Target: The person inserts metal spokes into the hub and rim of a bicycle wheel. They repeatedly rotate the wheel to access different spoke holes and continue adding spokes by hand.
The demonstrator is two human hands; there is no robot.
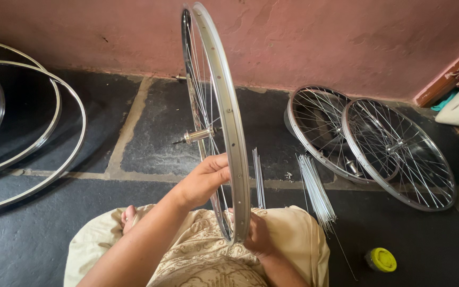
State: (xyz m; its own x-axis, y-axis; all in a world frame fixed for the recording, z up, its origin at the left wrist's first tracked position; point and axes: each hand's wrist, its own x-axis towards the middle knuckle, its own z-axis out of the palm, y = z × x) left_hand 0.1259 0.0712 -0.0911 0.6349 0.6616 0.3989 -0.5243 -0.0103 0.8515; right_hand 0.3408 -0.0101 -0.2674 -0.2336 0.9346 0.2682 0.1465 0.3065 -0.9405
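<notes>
The head camera looks down at my lap, where I hold a bicycle wheel [216, 122] standing up on its edge. Its shiny rim [233, 133] points at me, so I see it thin, like a line. My left hand [204, 180] is curled around the rim from the left side, fingers bent and thumb pressed on the metal. My right hand [258, 234] is down low on the right of the rim, near the bottom. I think it grips the rim or a spoke there, but the rim hides its fingers, so I cannot tell for sure. The hub [197, 135] with its axle sticks out to the left, in the middle of the thin spokes.

It looks to me like I am putting spokes into this wheel or making them tight. The next move would need a steady left hand, so the wheel does not tip while the right hand works on one small spot.

On the dark floor just past my knees lie loose spokes [316, 191]. Two finished wheels [370, 146] lean by the pink wall [320, 37]. Bare rims [27, 127] lie on the left. A small yellow lid [381, 259] sits on my right.
</notes>
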